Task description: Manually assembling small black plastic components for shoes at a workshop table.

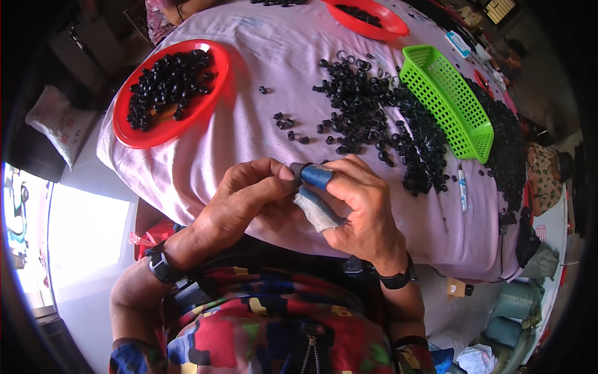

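Note:
A small black part (298, 168), its exact kind hidden by fingers, is held between my two hands above the table's near edge. The fingertips of my left hand (240, 196) pinch it from the left. My right hand (367, 206) closes on it from the right, with blue tape (316, 176) round a finger and a whitish-blue wrap (317, 210) on the thumb. Beyond the hands lies a loose heap of small black round parts (358, 93). A few stray black pieces (285, 121) rest to the left of it.
At the left stands a red plate (124, 134) piled with black parts; another red plate (398, 31) sits at the back. A green perforated basket (445, 100) stands on the right, near a pen-like white-and-blue object (463, 189). Pink cloth (249, 134) covers the table. Someone's arm (193, 7) shows at the far left.

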A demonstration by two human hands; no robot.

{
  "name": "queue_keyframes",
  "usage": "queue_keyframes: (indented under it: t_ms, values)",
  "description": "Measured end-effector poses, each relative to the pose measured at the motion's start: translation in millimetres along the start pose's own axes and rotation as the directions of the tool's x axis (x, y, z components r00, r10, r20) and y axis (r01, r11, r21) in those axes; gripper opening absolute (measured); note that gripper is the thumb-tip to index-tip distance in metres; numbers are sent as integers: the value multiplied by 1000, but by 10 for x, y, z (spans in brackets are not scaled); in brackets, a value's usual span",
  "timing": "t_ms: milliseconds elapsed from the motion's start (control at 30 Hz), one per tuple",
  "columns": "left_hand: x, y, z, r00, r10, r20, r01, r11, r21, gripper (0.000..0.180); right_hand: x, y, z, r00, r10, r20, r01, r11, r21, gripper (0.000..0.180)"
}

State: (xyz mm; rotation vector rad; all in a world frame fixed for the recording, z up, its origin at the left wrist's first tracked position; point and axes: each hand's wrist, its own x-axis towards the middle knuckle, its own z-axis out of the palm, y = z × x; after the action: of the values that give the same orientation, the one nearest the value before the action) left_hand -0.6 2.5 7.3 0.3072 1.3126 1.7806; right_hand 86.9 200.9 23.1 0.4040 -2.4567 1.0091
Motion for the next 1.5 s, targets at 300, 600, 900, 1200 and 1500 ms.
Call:
queue_keyframes:
  t_ms: [300, 600, 900, 1200, 1500]
  values:
    - [30, -73, -36, 999, 40, 25, -36, 990, -135, 20, 31, -34, 79, 989, -101, -113, 85, 987, -137, 49]
    - [2, -71, 27, 993, 112, 39, -98, 961, -259, 24, 45, -95, 180, 965, -159, -207, 121, 975, -186, 51]
    - [43, -204, 112, 998, 57, -28, -60, 985, -160, 22, -41, 5, 280, 970, -119, -211, 84, 983, -166, 40]
    - [24, -36, 127, 994, 12, -110, -11, 1000, 12, 21, -51, 122, 286, 958, -163, -236, 127, 979, -158, 42]
    - [45, -153, 48, 992, 64, -108, -71, 995, -64, 48, -86, 154, 297, 957, -101, -273, 108, 994, 11, 48]
